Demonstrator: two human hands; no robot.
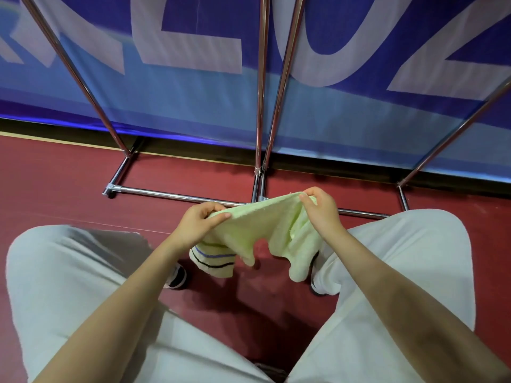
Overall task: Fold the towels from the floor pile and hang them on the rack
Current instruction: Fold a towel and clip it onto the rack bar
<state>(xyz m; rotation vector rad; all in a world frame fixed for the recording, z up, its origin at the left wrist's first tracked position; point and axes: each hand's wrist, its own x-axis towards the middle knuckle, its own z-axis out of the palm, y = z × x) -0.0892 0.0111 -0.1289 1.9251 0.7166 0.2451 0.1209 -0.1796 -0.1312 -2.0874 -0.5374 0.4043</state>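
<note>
We hold a pale green towel stretched between both hands above the red floor, knees apart in light grey trousers. Our left hand pinches one upper corner, thumb on top and fingers curled beneath the cloth; our right hand grips the opposite corner, fingers bunched over the gathered edge. The top hem runs taut from hand to hand, rising toward the right. Below it the towel sags in loose folds, its lower corners hanging free above the floor between our shoes. A striped end, with one blue and two dark lines, droops under our left wrist.

Just beyond the towel lies the chrome base bar of the rack, with slanted uprights climbing in front of a blue banner bearing large pale letters. The bar is close ahead of our hands; whether the towel touches it we cannot tell. Bare floor opens to the left of the rack's foot and between our legs.
</note>
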